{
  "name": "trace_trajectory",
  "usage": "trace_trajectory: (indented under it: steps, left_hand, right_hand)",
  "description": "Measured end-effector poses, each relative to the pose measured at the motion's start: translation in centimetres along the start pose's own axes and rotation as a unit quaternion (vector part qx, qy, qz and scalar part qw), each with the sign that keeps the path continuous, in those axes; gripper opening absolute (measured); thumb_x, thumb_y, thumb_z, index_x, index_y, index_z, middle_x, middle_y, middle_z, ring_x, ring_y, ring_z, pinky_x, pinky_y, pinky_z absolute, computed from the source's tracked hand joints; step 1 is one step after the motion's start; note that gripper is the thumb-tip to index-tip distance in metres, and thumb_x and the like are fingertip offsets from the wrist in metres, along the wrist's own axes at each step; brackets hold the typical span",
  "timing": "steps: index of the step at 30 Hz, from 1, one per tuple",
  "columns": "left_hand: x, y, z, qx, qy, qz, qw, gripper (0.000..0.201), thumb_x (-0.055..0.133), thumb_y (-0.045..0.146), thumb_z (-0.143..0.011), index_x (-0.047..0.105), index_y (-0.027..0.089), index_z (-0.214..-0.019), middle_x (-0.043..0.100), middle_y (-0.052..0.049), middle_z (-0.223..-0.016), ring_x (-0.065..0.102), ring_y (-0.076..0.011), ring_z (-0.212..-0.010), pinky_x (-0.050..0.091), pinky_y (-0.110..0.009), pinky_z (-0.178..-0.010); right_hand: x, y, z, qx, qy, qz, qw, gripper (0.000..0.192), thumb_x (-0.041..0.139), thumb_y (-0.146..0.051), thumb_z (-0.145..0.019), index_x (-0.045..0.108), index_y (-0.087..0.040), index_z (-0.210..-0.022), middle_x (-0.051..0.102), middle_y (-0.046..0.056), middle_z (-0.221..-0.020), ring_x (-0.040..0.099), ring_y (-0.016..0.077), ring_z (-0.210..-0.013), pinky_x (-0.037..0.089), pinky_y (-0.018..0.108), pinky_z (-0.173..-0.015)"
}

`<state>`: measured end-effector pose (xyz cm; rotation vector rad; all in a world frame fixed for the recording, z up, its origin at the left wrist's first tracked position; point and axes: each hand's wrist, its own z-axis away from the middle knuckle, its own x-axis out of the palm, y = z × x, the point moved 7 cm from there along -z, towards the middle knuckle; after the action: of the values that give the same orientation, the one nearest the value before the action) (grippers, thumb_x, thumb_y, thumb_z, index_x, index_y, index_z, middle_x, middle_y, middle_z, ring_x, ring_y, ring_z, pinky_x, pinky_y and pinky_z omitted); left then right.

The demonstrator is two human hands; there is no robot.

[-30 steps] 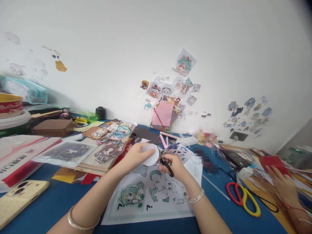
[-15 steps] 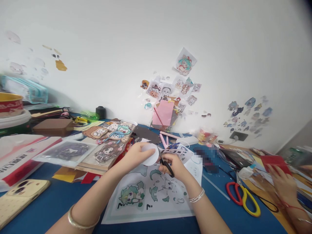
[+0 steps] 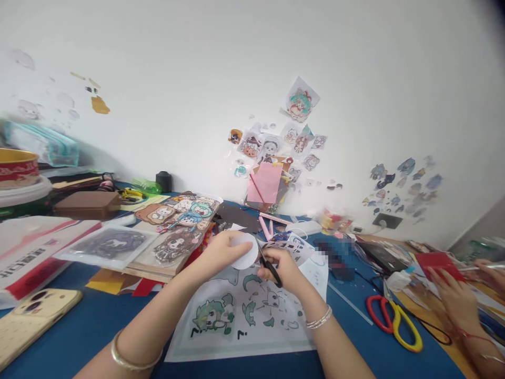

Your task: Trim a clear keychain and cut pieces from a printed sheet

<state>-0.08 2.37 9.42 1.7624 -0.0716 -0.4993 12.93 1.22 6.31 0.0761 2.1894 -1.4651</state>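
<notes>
Between the thumb and fingers of my left hand (image 3: 226, 247) is a rounded piece of white paper (image 3: 244, 254). My right hand (image 3: 282, 268) grips black-handled scissors (image 3: 270, 271), their blades against the right edge of that paper. Beneath both hands a printed sheet (image 3: 272, 337) with green cartoon figures and separate parts lies on the blue table. Part of the sheet is hidden by my hands and forearms.
Red-and-yellow-handled scissors (image 3: 394, 321) lie at right, near another person's hand (image 3: 453, 295) on a red piece (image 3: 440, 266). A phone (image 3: 37, 321) is at left, below a board (image 3: 152, 266) bearing cartoon cutouts. A black cylinder (image 3: 163, 181) stands by the wall.
My hands, the white paper and the scissors stay almost in place. At right, another person's second hand shows more, and the red piece has shifted slightly left.
</notes>
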Motion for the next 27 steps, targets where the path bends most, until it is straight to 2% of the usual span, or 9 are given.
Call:
trace_trajectory:
  steps: [9,14,22,27]
  left_hand:
    - [-0.38,-0.23,-0.13,-0.003,0.033,-0.03,0.999,0.036,0.053,0.041,-0.064,0.066,0.01,-0.076,0.067,-0.007,-0.072,0.058,-0.0205,-0.065,0.043,-0.025,-0.052]
    - [-0.48,0.18,-0.09,0.016,0.028,-0.039,0.999,0.034,0.052,0.04,-0.065,0.066,0.01,-0.075,0.065,-0.006,-0.069,0.056,-0.0188,-0.062,0.042,-0.025,-0.052]
    - [-0.52,0.45,-0.17,0.036,0.022,-0.06,0.997,0.029,0.052,0.038,-0.066,0.064,0.012,-0.069,0.06,-0.003,-0.064,0.052,-0.0158,-0.058,0.039,-0.023,-0.05]
    - [-0.49,0.33,-0.16,0.037,0.015,-0.065,0.997,0.028,0.051,0.036,-0.067,0.064,0.011,-0.073,0.062,-0.005,-0.068,0.054,-0.0168,-0.061,0.04,-0.023,-0.05]
  right_hand:
    - [-0.24,0.01,-0.03,-0.005,0.006,0.003,1.0,0.037,0.071,-0.047,-0.06,0.064,-0.014,-0.075,0.051,-0.001,-0.061,0.042,0.012,-0.056,0.038,0.025,-0.054]
    - [-0.27,0.5,-0.03,0.001,0.005,-0.003,1.0,0.033,0.072,-0.042,-0.06,0.064,-0.015,-0.076,0.049,-0.002,-0.059,0.04,0.0109,-0.054,0.036,0.023,-0.05]
    - [-0.08,0.28,0.04,0.019,-0.002,0.001,1.0,0.033,0.073,-0.042,-0.059,0.064,-0.015,-0.076,0.052,-0.002,-0.059,0.044,0.0113,-0.052,0.039,0.024,-0.051]
    - [0.24,0.03,0.1,0.023,-0.014,-0.008,1.0,0.034,0.071,-0.043,-0.06,0.062,-0.015,-0.077,0.053,-0.001,-0.06,0.048,0.0129,-0.053,0.042,0.026,-0.053]
